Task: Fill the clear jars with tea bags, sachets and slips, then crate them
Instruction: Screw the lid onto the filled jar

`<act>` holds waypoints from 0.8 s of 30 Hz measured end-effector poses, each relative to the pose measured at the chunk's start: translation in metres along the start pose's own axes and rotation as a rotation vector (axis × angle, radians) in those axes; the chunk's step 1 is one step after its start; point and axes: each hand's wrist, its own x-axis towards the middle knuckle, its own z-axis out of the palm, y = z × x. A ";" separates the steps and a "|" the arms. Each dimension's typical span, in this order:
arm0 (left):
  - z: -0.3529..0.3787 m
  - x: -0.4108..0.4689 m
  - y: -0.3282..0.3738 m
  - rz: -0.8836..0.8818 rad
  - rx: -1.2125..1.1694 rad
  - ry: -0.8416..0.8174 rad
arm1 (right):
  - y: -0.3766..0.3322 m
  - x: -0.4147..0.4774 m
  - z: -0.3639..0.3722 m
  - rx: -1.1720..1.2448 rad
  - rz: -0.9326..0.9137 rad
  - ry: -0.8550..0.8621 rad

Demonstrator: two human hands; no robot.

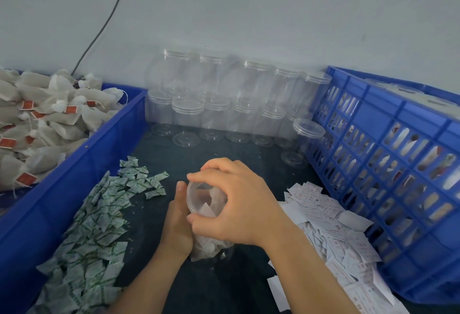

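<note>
Jar (202,216) gripped by left hand (177,224); right hand (239,204) clasps its lid (199,198).

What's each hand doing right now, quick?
Left hand: closed around the side of the jar, steadying it.
Right hand: fingers curled over the jar's lid, gripping it at the mouth.

Left hand (177,226) and right hand (236,201), both in curled grip.
</note>
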 end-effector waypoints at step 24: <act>0.008 -0.010 0.012 -0.048 -0.002 0.074 | -0.006 -0.002 0.008 -0.056 0.070 0.052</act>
